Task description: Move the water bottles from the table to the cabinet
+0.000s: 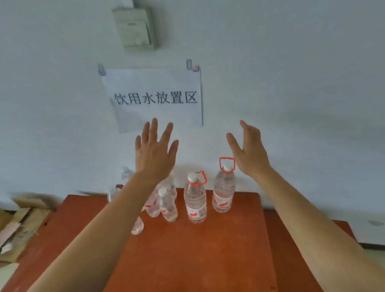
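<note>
Your left hand (154,150) and right hand (249,151) hover spread and empty above the water bottles (195,198) on the table (192,256), seemingly poised to grab one each.

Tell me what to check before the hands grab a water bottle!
1. Left hand free: ok, open with spread fingers, holding nothing.
2. Right hand free: ok, open and raised above the bottles.
3. Two tall clear plastic bottles with white caps and red handle rings upright: ok, both stand apart near the wall side of the red-brown wooden table.
4. Smaller clear bottle reachable: ok, upright, nothing in front.
5. Bottles behind the left forearm: cannot tell, partly hidden.
6. Cabinet ready: cannot tell, not in view.
</note>
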Motion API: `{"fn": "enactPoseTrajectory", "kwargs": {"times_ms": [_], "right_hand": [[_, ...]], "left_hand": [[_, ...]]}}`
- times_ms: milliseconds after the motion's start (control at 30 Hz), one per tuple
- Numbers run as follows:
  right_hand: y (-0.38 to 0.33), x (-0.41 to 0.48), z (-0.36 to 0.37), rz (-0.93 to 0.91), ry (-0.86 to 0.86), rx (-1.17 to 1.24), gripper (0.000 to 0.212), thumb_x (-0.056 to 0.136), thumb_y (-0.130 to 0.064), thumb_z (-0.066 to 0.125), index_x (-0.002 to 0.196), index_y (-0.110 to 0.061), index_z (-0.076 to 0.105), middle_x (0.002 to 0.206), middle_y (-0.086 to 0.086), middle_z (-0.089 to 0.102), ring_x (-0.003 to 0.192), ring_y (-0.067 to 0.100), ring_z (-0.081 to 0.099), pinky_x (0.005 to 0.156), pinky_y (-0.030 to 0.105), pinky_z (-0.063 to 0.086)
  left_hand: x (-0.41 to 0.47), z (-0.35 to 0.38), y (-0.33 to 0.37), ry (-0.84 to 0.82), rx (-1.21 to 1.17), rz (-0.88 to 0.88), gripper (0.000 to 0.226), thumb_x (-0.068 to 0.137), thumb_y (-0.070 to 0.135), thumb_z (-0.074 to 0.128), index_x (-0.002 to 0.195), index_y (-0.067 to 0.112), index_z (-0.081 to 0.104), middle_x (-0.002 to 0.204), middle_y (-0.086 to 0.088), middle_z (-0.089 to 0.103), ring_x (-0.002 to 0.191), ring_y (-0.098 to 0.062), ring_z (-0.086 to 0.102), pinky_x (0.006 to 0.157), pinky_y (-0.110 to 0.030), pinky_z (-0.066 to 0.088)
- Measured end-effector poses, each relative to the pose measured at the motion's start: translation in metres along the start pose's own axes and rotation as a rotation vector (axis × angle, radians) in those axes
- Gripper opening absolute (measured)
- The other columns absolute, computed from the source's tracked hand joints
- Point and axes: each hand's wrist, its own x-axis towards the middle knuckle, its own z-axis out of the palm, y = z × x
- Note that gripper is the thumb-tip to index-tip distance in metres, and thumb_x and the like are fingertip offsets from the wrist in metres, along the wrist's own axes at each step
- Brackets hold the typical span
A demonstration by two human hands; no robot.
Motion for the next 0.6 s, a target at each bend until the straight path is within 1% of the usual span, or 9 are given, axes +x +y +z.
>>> {"fn": "enactPoseTrajectory", "kwargs": {"times_ms": [67,133,233,300,367,433,467,533,600], "right_hand": [[-0.053,0.02,-0.039,-0.18,0.14,0.059,0.068,0.105,-0.052,0.043,0.159,-0.013,0.027,0.162,0.013,0.028,0.151,0.025,0.027,0.12,0.046,0.032],[-0.106,0.031,-0.067,-0.349,0.256,0.132,0.067,0.106,-0.05,0.044,0.158,-0.011,0.031,0.159,0.014,0.031,0.15,0.024,0.029,0.118,0.047,0.035],[-0.176,0.026,-0.086,-0.596,0.353,0.206,0.062,0.107,-0.047,0.043,0.156,-0.01,0.035,0.158,0.016,0.032,0.15,0.023,0.028,0.115,0.046,0.038],[-0.211,0.016,-0.082,-0.727,0.388,0.216,0.059,0.107,-0.044,0.044,0.154,-0.01,0.038,0.159,0.018,0.032,0.15,0.024,0.028,0.116,0.046,0.037],[-0.239,0.008,-0.067,-0.862,0.404,0.188,0.057,0.107,-0.042,0.046,0.153,-0.009,0.041,0.159,0.021,0.033,0.149,0.031,0.033,0.117,0.049,0.035],[-0.267,-0.001,-0.042,-0.975,0.421,0.116,0.058,0.107,-0.045,0.045,0.154,-0.01,0.042,0.161,0.023,0.032,0.149,0.036,0.033,0.12,0.054,0.029],[-0.268,0.0,-0.038,-0.989,0.417,0.055,0.061,0.107,-0.049,0.042,0.156,-0.012,0.04,0.163,0.024,0.029,0.152,0.037,0.029,0.122,0.057,0.023],[-0.306,-0.03,-0.008,-1.027,0.356,0.044,0.068,0.106,-0.057,0.038,0.16,-0.016,0.032,0.167,0.024,0.019,0.155,0.039,0.019,0.124,0.061,0.012],[-0.334,-0.064,0.017,-1.055,0.344,0.045,0.073,0.104,-0.062,0.037,0.162,-0.018,0.029,0.168,0.024,0.014,0.156,0.041,0.013,0.124,0.064,0.008]], "left_hand": [[0.013,-0.064,-0.003,0.198,0.009,0.027,0.055,0.107,0.046,0.033,0.157,0.024,0.033,0.167,-0.017,0.017,0.154,-0.037,0.011,0.12,-0.058,0.022],[0.012,-0.126,-0.008,0.393,0.049,0.057,0.053,0.107,0.045,0.035,0.155,0.023,0.037,0.165,-0.018,0.021,0.153,-0.039,0.015,0.12,-0.058,0.023],[-0.017,-0.205,-0.024,0.648,0.156,0.021,0.052,0.108,0.045,0.037,0.154,0.022,0.039,0.164,-0.019,0.024,0.153,-0.038,0.018,0.12,-0.057,0.023],[-0.043,-0.242,-0.038,0.75,0.243,-0.016,0.051,0.108,0.044,0.038,0.154,0.02,0.04,0.163,-0.019,0.026,0.152,-0.039,0.02,0.119,-0.058,0.023],[-0.072,-0.266,-0.058,0.784,0.336,-0.091,0.052,0.108,0.044,0.037,0.154,0.02,0.04,0.163,-0.018,0.028,0.152,-0.039,0.021,0.12,-0.058,0.021],[-0.105,-0.286,-0.081,0.745,0.435,-0.193,0.055,0.108,0.048,0.031,0.155,0.021,0.037,0.163,-0.017,0.027,0.152,-0.04,0.02,0.12,-0.061,0.018],[-0.11,-0.284,-0.084,0.708,0.457,-0.241,0.057,0.108,0.051,0.028,0.157,0.022,0.033,0.165,-0.017,0.024,0.152,-0.039,0.018,0.12,-0.062,0.015],[-0.157,-0.303,-0.112,0.644,0.546,-0.367,0.063,0.106,0.057,0.021,0.16,0.025,0.024,0.167,-0.016,0.014,0.154,-0.038,0.01,0.121,-0.064,0.009],[-0.199,-0.317,-0.14,0.595,0.606,-0.451,0.067,0.103,0.063,0.018,0.161,0.029,0.015,0.169,-0.015,0.005,0.155,-0.037,0.003,0.12,-0.066,0.004]]}}
